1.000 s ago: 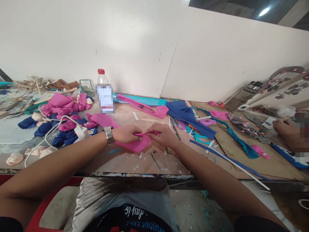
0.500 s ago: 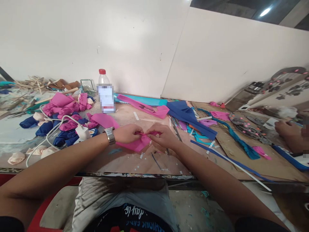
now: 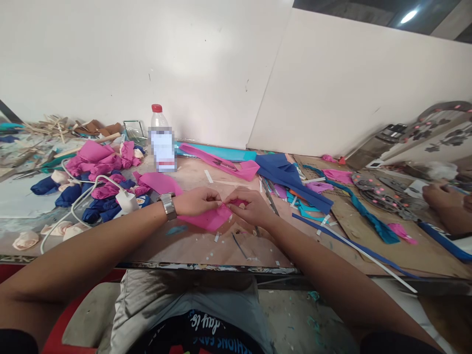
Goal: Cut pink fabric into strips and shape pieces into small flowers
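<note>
A pink fabric strip (image 3: 210,220) runs from the pile on the left, under my left wrist, to my fingertips. My left hand (image 3: 197,201) pinches its upper edge between thumb and forefinger. Right beside it, my right hand (image 3: 249,206) is closed on the gathered end of the same strip, and a bit of pink shows above its thumb. The two sets of fingertips almost meet. A watch (image 3: 168,206) is on my left wrist. The fold between the fingers is too small to make out.
Left lie pink and navy fabric rosettes (image 3: 105,167), cream rosettes (image 3: 25,240) and a white plug (image 3: 126,200) with cable. A red-capped bottle (image 3: 158,118) stands behind. Navy fabric (image 3: 282,169) and a thin white stick (image 3: 372,258) lie right. Another person's hand (image 3: 444,199) is far right.
My left fingers have shifted slightly along the pink strip's edge, and the pinched fold looks different. My right hand stays nearly in place. The other person's hand has moved slightly.
</note>
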Tool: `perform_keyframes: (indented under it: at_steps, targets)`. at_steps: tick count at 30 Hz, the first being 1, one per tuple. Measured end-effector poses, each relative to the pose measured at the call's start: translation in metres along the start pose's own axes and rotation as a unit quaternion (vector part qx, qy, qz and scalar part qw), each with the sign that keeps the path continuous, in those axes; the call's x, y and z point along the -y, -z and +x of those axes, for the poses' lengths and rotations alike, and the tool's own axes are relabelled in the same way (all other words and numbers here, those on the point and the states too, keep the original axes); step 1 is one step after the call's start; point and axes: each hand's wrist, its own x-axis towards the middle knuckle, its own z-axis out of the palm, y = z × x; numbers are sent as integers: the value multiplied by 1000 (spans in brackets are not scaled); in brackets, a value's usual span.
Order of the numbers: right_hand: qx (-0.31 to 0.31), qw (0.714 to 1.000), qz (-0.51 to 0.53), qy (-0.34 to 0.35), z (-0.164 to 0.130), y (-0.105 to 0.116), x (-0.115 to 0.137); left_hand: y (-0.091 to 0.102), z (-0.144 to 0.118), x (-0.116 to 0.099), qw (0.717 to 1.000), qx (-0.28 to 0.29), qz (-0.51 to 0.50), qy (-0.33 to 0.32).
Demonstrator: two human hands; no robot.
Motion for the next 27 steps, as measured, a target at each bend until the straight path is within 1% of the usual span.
perform_keyframes:
  at_steps: [3, 7, 14, 20, 27]
  targets:
    - [-9, 1000, -5, 0, 0, 0, 0, 0, 1, 2, 1000, -7, 8, -3]
    - [-16, 1000, -16, 7, 0, 0, 3, -1, -1, 0, 999, -25, 21, -17]
    - [-21, 998, -40, 44, 1, 0, 4, -2, -1, -1, 999, -28, 8, -34]
    - [-11, 997, -54, 57, 2, 1, 5, -2, 0, 1, 999, -26, 10, -32]
    - [17, 995, -73, 65, 2, 4, 6, -1, -1, -3, 999, -31, 33, -26]
